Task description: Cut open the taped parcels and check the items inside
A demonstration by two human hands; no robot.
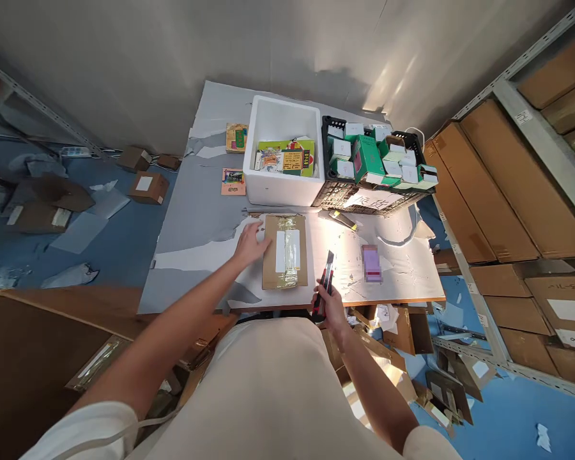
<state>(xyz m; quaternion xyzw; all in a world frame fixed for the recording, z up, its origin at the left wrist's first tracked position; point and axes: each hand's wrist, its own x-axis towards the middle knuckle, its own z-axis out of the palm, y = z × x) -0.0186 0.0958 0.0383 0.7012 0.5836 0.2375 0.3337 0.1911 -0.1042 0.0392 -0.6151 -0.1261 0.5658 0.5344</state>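
A flat cardboard box lies on the table close to its front edge. Clear tape runs down its middle, over a white label. At the box's left edge is my left hand, its fingers apart and the fingertips at the cardboard. My right hand is wrapped around the handle of a black and red box cutter to the right of the box. The cutter's blade is out and points away from me.
A white foam box with booklets and a black crate of green and white cartons stand at the back. A yellow-black cutter and a purple item lie at right. Booklets lie left. Shelves with cartons flank the table.
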